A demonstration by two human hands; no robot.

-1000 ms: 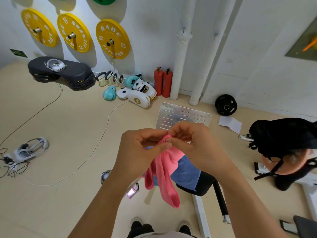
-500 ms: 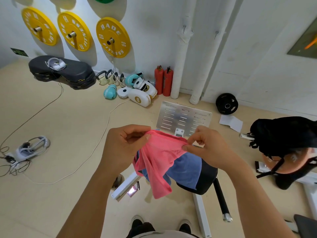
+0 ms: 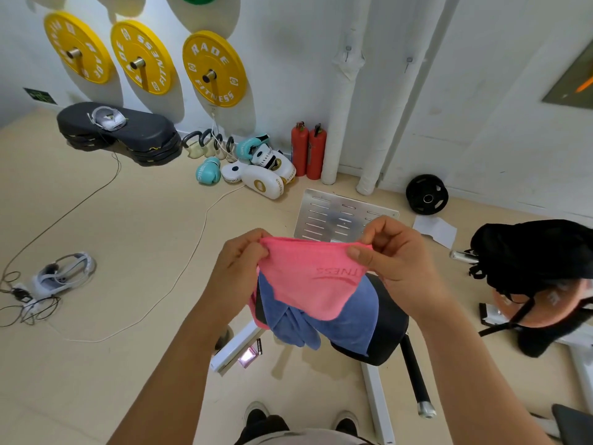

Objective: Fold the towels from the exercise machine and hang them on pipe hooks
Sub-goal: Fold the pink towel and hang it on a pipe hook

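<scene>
Pink towel stretched between left hand and right hand.

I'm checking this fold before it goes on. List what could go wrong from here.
1. Both hands, left and right, only pinch the pink towel at its top corners; a slip could drop it on the floor.
2. The blue towel lies loosely on the black seat just below; the hanging pink towel might drag it off.
</scene>
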